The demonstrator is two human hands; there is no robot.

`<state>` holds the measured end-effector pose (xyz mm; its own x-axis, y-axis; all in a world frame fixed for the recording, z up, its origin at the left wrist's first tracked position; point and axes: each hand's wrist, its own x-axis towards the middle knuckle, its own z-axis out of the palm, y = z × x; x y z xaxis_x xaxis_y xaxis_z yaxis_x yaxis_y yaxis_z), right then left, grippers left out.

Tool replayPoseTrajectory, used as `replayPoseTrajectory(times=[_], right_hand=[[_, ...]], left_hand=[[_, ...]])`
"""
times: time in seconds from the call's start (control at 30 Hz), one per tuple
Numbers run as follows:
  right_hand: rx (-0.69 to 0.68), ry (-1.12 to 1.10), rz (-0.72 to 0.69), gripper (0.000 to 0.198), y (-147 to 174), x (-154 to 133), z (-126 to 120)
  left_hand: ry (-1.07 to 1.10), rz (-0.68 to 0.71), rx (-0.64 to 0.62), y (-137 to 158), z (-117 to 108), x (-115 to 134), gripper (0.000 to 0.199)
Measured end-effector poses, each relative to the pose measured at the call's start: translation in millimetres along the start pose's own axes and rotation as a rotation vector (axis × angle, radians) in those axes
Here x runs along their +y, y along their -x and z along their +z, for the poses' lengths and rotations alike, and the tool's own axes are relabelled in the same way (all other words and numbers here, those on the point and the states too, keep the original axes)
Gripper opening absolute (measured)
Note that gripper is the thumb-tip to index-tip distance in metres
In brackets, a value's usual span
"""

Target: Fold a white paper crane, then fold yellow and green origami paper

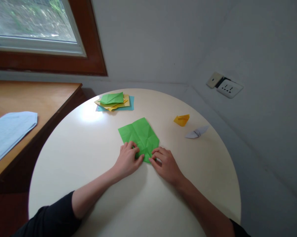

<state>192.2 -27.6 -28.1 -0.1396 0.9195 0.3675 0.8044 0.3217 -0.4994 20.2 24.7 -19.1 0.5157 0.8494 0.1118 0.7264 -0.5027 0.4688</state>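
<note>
A creased green sheet of origami paper (143, 133) lies on the round white table in front of me, with fold lines across it and its near edges turned in. My left hand (130, 156) is closed on its near left edge, fingers curled over the paper and the thumb at the near corner. On the near right edge, my right hand (165, 163) pinches the paper between thumb and fingers. The fingers partly hide the near edges of the sheet.
Folded green, yellow and blue papers (112, 98) are stacked at the table's (71, 158) far left. An orange folded paper (182, 120) and a white folded paper (197, 132) lie at the right. A wooden desk (47, 95) bears light blue cloth (12, 128); a wall socket (229, 88) is beyond.
</note>
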Motion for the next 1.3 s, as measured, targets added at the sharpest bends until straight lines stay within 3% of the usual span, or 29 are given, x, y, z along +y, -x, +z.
replayPoseTrajectory(times=[1.3], right_hand=[[0.032, -0.063, 0.042, 0.019, -2.9, 1.4, 5.1]], left_hand=[[-0.160, -0.004, -0.009, 0.6, -1.9, 7.3, 0.012]])
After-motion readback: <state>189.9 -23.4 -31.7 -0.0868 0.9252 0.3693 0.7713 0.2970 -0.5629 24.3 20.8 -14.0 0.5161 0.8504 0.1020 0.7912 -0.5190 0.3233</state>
